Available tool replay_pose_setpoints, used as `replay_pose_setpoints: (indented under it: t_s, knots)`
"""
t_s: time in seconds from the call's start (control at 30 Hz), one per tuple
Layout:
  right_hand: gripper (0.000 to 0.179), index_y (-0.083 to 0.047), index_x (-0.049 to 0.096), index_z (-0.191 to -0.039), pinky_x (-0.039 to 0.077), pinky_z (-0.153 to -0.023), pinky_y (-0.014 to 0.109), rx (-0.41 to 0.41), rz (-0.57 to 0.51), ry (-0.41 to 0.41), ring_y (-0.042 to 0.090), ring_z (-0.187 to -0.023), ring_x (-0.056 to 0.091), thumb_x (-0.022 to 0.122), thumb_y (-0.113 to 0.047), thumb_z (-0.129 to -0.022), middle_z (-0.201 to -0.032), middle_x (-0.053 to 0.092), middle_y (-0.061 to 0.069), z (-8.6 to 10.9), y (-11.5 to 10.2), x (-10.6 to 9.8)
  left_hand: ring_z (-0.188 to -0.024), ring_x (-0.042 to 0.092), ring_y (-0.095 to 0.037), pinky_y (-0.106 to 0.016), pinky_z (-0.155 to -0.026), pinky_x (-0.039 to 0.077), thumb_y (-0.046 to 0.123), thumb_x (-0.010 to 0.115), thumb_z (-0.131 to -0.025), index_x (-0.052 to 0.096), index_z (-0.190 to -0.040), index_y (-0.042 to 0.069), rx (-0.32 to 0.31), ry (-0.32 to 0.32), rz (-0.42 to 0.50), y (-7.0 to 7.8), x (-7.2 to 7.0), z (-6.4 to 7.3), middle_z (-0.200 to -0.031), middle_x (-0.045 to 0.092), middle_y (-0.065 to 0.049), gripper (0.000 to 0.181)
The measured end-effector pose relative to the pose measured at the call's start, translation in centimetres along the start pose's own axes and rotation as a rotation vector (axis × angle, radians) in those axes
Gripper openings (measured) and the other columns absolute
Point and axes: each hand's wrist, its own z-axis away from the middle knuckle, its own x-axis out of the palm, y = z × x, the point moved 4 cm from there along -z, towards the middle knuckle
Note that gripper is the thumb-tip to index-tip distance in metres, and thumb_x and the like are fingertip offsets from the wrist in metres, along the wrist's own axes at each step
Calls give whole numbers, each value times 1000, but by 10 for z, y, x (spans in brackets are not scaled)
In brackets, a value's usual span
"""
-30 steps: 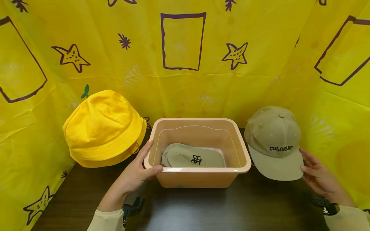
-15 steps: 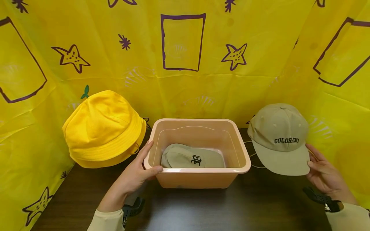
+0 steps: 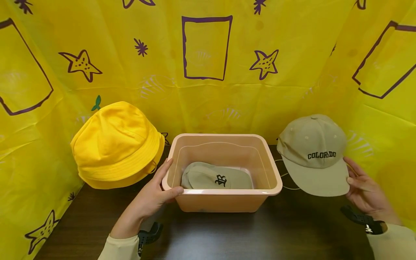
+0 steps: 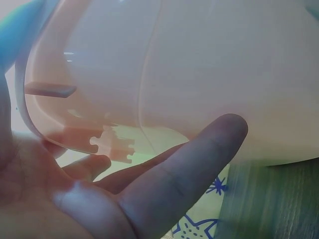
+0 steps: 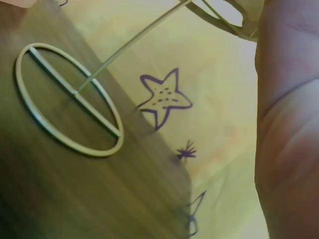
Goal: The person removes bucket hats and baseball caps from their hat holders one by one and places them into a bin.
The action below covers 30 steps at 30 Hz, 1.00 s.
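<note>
In the head view my left hand [image 3: 154,193] holds the near left corner of a peach plastic basin [image 3: 224,202], its thumb lying along the front rim. In the left wrist view the thumb [image 4: 184,174] lies against the basin wall [image 4: 209,64]. Inside the basin lies a khaki cap [image 3: 211,175] with a black letter on it. My right hand [image 3: 367,187] pinches the brim edge of a khaki COLORADO cap [image 3: 315,144], which sits over a wire hat stand. That stand's oval base [image 5: 75,94] and slanting stem show in the right wrist view.
A yellow bucket hat [image 3: 117,141] stands left of the basin, close to my left hand. Yellow patterned cloth [image 3: 208,101] walls the dark wooden table [image 3: 221,234] at the back and both sides.
My right hand and the COLORADO cap have moved right and slightly up, uncovering the wire base beside the basin; most of this came early. The left hand and basin have stayed put.
</note>
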Motion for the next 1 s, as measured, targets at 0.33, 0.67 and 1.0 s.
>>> replay_pose_setpoints:
  t_s: [0.33,0.67,1.0]
  knots:
    - [65,-3,24,-157,48,-94,51,17,44,-33,44,-119,53,9,22,-99,-144,42,25,-23,-15,8,-115,52,-39,-46,-82,54,25,80,-87,16,-161,26,0,-4,6,0,0,-1,-165,0,-5,97]
    - [63,-2,32,-155,50,-91,50,-17,16,30,44,-114,57,7,18,-100,-138,48,26,-43,-16,8,-114,52,-38,-41,-78,55,30,81,-86,17,-161,25,13,0,-39,1,-2,-1,-165,-6,-7,98]
    - [63,0,31,-154,50,-92,51,22,53,-34,45,-115,57,10,21,-99,-141,46,25,-72,-27,20,-121,46,-46,-36,-79,55,27,81,-86,16,-161,25,13,0,-25,0,-2,-1,-165,-7,-6,99]
